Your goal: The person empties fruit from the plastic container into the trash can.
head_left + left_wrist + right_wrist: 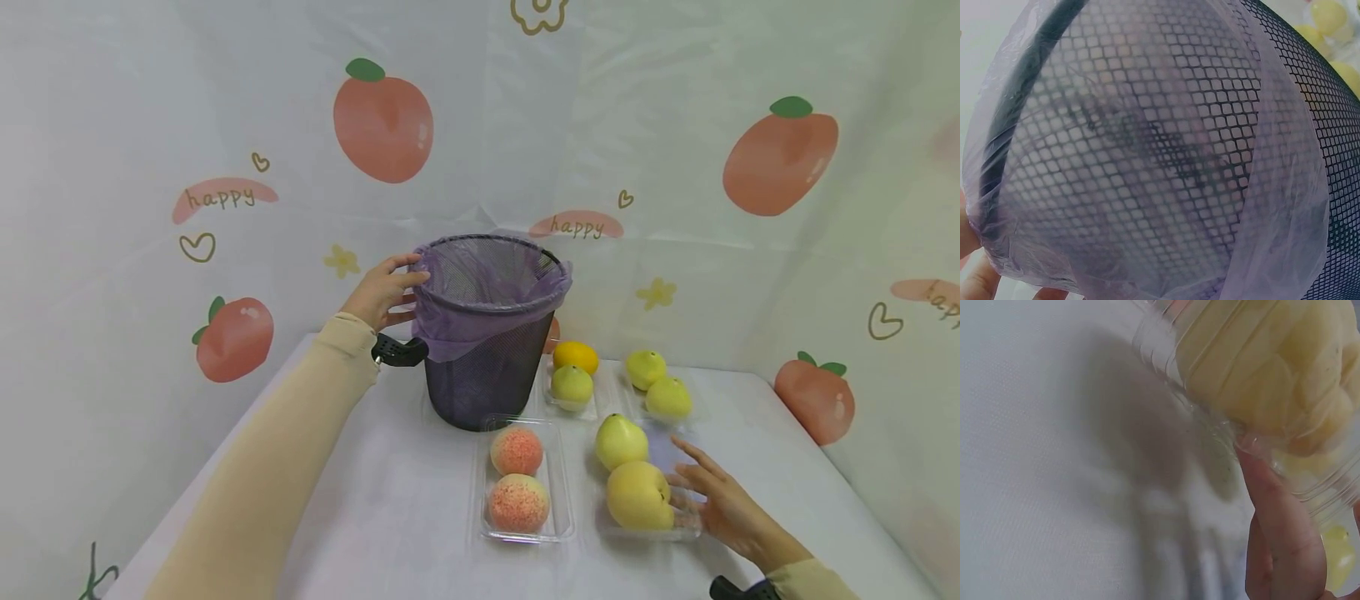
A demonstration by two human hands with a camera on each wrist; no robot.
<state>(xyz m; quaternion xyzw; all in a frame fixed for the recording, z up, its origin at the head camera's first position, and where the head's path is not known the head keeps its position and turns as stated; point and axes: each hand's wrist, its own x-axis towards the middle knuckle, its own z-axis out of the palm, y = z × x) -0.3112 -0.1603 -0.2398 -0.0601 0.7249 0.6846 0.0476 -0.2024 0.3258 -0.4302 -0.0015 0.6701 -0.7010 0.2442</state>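
My left hand (385, 292) touches the upper left side of a black mesh bin (480, 383), its extended fingers at the rim. A translucent purple bag (457, 325) lines the bin and folds over its rim. In the left wrist view, fingertips (979, 278) touch the bag at the lower left. My right hand (727, 500) grips the right edge of a clear plastic tray (652, 532). A large yellow fruit (637, 496) sits in it, with a pale green pear-shaped fruit (621, 442) behind. In the right wrist view, a finger (1285, 525) meets the tray's edge.
Two pinkish peaches (519, 503) lie in another clear tray (561, 492) left of the gripped one. Behind stand an orange-yellow fruit (575, 357), a green one (572, 387) and two more green fruits (668, 398). A fruit-printed backdrop (480, 125) encloses the white table (375, 500).
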